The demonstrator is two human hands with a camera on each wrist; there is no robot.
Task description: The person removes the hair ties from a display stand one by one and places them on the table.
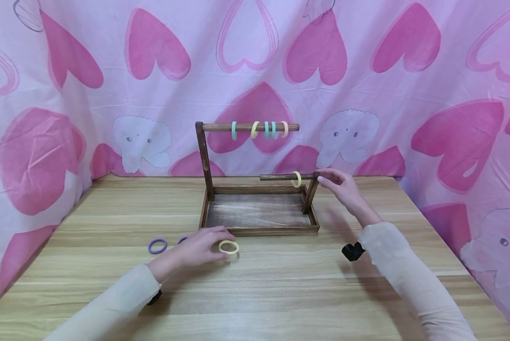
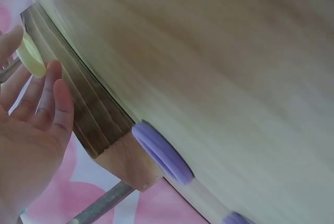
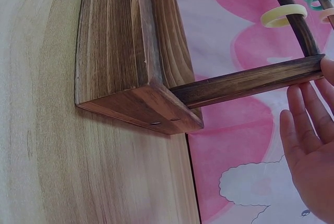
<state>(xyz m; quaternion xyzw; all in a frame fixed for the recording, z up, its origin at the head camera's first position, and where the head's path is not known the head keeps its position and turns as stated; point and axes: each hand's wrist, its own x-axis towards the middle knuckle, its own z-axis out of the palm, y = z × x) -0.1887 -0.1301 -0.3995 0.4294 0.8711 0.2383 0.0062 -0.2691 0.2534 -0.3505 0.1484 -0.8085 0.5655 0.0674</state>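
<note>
My left hand (image 1: 204, 247) pinches a yellow ring (image 2: 32, 59) between thumb and fingers, low over the table in front of the wooden rack (image 1: 255, 231). At the rack's right end, my right hand (image 1: 344, 187) grips the top of the short post (image 3: 245, 84), thumb on one side and fingers on the other. Beside that hand, another yellow ring (image 1: 299, 180) hangs on the lower bar (image 1: 276, 177). The upper bar (image 1: 216, 127) carries teal, yellow and pink rings, the pink ring (image 1: 286, 130) nearest its free end.
A purple ring (image 1: 157, 252) lies on the table (image 1: 280, 284) left of the rack. A second purple ring (image 1: 181, 240) is partly hidden behind my left hand. Behind the table hangs a pink curtain (image 1: 204, 94) with hearts.
</note>
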